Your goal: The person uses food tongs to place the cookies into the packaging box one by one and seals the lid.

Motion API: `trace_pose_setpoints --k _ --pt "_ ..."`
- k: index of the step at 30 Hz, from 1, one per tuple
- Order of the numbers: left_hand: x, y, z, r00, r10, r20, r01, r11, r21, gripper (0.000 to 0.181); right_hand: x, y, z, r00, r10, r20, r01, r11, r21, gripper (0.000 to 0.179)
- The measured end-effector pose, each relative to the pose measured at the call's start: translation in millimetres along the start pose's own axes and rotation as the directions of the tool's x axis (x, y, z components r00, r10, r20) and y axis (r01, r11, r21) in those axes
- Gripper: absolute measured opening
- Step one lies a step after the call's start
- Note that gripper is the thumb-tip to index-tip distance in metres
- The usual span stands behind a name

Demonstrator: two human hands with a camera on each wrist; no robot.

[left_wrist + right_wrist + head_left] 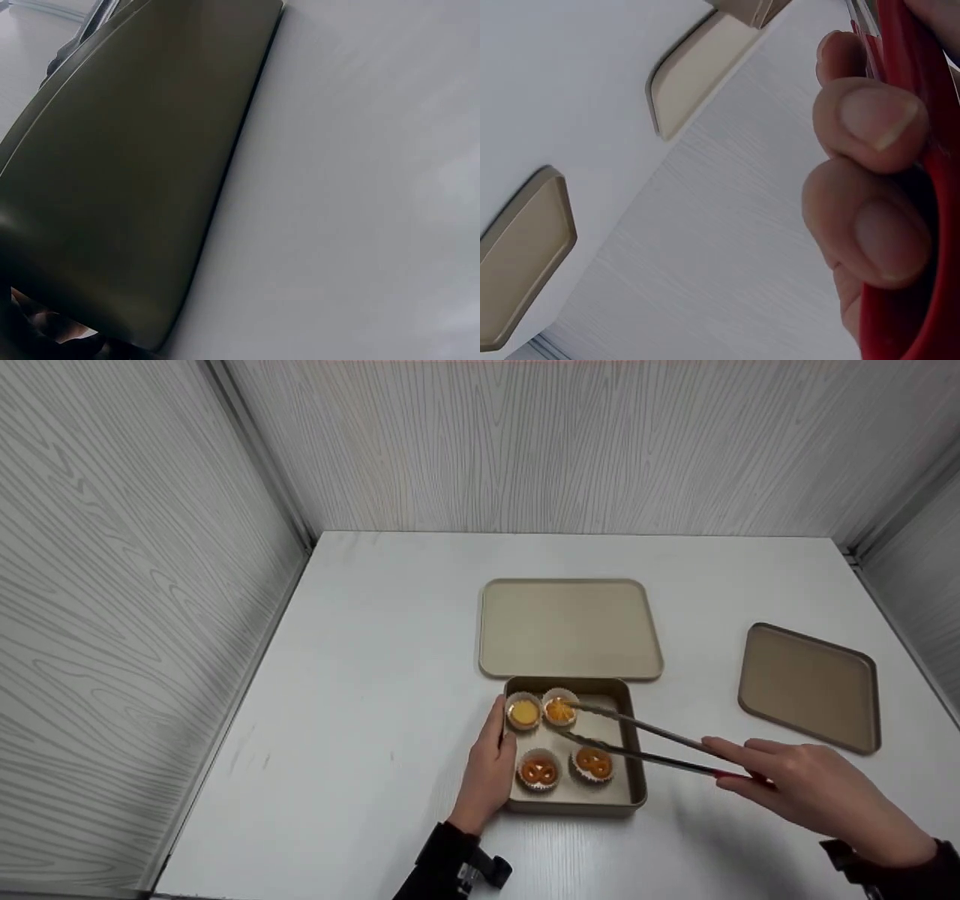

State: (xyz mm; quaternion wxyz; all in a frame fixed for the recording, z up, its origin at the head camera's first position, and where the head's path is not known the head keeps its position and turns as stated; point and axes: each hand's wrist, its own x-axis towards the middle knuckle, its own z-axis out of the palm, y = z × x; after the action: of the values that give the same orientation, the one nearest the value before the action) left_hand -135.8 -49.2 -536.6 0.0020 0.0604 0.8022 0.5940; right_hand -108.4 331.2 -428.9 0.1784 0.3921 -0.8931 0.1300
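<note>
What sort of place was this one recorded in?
Probably a staged booth rather than a working kitchen: wood-grain panels stand on three sides of a white table, which holds a pan of pastries and two flat trays.

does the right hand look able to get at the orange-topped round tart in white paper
Probably yes: the right hand holds long, red-handled metal tongs, their tips at the orange-topped round tart, and the square brown tin is open above.
</note>
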Motion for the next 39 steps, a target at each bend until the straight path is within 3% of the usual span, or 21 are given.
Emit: trace_pose_setpoints --k 9,16,21,25,29,33,39 --pt "0.4 -0.2 0.5 1.0 0.001 -0.008 -0.001 1.0 0.006 0.059 -11.2 21.5 -0.9 0.993 0.05 -0.103 -0.052 0.998 -0.022 0.059" --pt "0.9 -1.2 0.9 1.0 0.006 -0.007 -0.006 1.0 0.004 0.058 -13.6 27.7 7.2 0.975 0.158 -0.157 -0.168 0.985 -0.051 0.039" --pt "0.8 -1.2 0.7 1.0 -0.007 0.0 0.007 1.0 -0.005 0.058 -12.3 25.4 18.4 0.937 0.308 -0.166 -0.319 0.947 -0.044 0.048" --pt "1.3 -1.6 0.8 1.0 -0.005 0.0 0.005 1.0 -0.007 0.058 -12.6 25.4 28.0 0.887 0.447 -0.116 -0.449 0.893 0.01 0.04" --pt "1.7 -2.1 0.8 1.0 -0.001 -0.006 0.001 1.0 0.0 0.058 -13.1 27.5 36.8 0.843 0.533 -0.078 -0.532 0.846 0.038 0.031" --pt "1.6 -2.0 0.9 1.0 -0.002 -0.007 0.002 1.0 0.002 0.059 -14.9 30.1 45.1 0.821 0.565 -0.085 -0.563 0.825 0.045 0.023" --pt "1.6 -1.5 0.9 1.0 -0.003 -0.011 0.003 1.0 0.005 0.059 -18.7 34.8 57.4 0.807 0.586 -0.07 -0.585 0.81 0.03 0.017"
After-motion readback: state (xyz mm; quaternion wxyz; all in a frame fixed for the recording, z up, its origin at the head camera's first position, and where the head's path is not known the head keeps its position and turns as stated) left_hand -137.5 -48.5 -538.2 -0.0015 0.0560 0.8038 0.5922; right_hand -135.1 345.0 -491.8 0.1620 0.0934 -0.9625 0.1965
